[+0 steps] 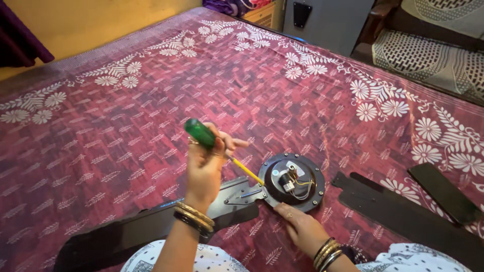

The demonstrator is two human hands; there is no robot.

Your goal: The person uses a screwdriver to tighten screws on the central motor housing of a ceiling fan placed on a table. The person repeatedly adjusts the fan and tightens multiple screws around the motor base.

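Note:
My left hand (204, 168) grips a screwdriver with a green handle (199, 133) and a yellow shaft (246, 171). Its tip points down at the metal bracket (242, 194) that joins a black fan blade (146, 229) to a round black fan motor (292, 181). The motor lies open side up, with wires and a small white part inside. My right hand (302, 226) rests flat on the bedspread against the motor's near edge, its fingers touching the rim and holding nothing. Both wrists wear bangles.
Everything lies on a bed covered by a maroon bedspread (151, 126) with white flowers. Two loose black fan blades (403, 211) (443, 194) lie to the right. A grey cabinet (322, 20) and a patterned seat (433, 55) stand beyond the far edge.

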